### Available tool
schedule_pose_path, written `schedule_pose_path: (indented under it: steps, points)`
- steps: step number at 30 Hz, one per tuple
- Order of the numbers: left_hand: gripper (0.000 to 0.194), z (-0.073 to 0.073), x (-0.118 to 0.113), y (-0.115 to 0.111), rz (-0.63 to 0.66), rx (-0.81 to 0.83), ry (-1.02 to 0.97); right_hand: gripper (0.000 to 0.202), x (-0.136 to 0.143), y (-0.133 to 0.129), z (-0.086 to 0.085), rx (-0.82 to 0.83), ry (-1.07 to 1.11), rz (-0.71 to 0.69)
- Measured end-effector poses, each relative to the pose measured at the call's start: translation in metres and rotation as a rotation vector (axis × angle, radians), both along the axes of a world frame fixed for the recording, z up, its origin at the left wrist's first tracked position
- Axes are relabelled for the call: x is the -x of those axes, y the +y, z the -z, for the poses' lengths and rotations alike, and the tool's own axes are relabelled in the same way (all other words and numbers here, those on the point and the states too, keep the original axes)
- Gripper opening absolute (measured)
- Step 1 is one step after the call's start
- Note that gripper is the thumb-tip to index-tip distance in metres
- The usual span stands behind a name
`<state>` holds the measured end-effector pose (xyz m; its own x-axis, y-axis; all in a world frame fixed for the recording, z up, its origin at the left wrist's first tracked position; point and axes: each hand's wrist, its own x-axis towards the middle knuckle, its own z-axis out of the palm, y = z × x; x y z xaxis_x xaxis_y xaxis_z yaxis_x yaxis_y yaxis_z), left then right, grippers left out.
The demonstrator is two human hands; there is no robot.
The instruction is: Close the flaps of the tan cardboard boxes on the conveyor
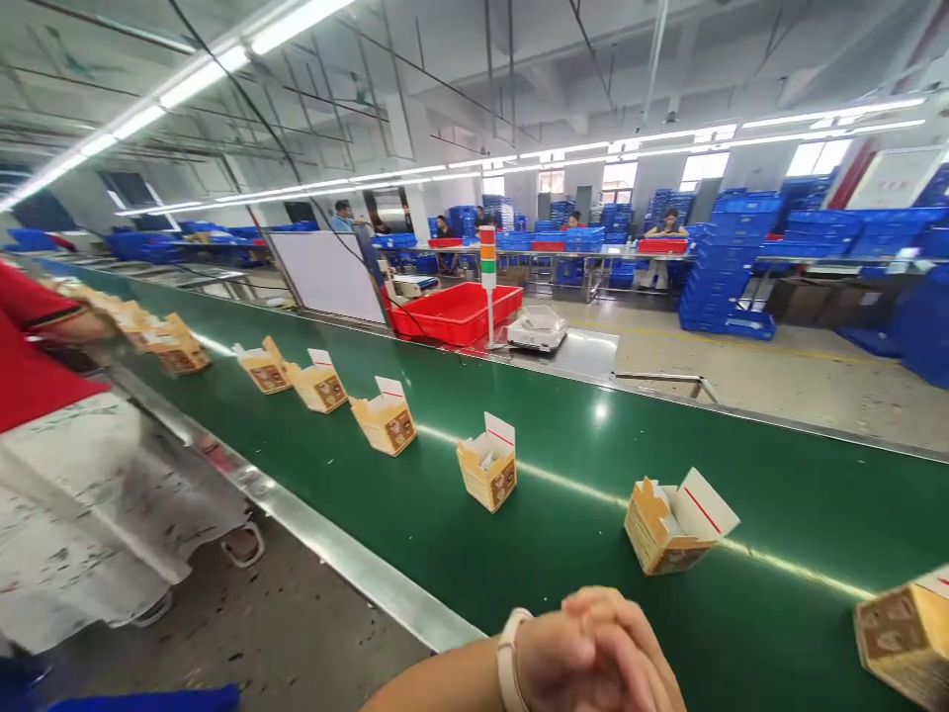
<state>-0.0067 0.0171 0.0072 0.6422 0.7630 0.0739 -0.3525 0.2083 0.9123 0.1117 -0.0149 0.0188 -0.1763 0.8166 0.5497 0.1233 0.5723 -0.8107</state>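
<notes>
My left hand (547,655), with a pale band (511,658) round its wrist, is at the bottom of the view over the near side of the green conveyor belt (445,554). My right hand (639,648) lies against it, and the fingers of both are curled together. No object shows between them; the lower parts are cut off by the frame edge. Closest to them is an open-topped carton (663,539), yellow and brown, its white flap with a red line raised. Another carton (905,638) stands at the right edge, and one more (489,475) is farther left.
Several similar open cartons (318,386) line the belt toward the far left. A co-worker in a red top (37,336) stands at the belt's left side. Across the belt are a red bin (460,311), a signal light (487,267), a white scale (538,331) and stacked blue crates (731,262).
</notes>
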Motion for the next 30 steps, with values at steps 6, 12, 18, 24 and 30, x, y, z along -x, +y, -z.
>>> schedule_pose_path:
  steps: [6,12,18,24,30]
  points:
    - [0.053,-0.01,-0.009,0.096,-0.36,-0.37,0.325,0.054,-0.044,0.018,0.027,-0.005,-0.174,0.778]
    - [0.048,0.007,-0.055,0.136,-0.141,-0.59,0.358,0.066,-0.084,0.043,0.058,-0.007,-0.485,0.907]
    - [0.043,0.016,-0.08,0.124,-0.175,-0.845,0.404,0.063,-0.123,0.049,0.06,0.033,-0.327,0.809]
    - [0.027,0.012,-0.099,0.118,-0.297,-0.835,0.464,0.044,-0.14,0.069,0.045,0.054,-0.237,0.783]
    - [0.026,0.006,-0.12,0.117,-0.357,-0.612,0.453,0.053,-0.129,0.089,0.042,0.113,-0.059,0.895]
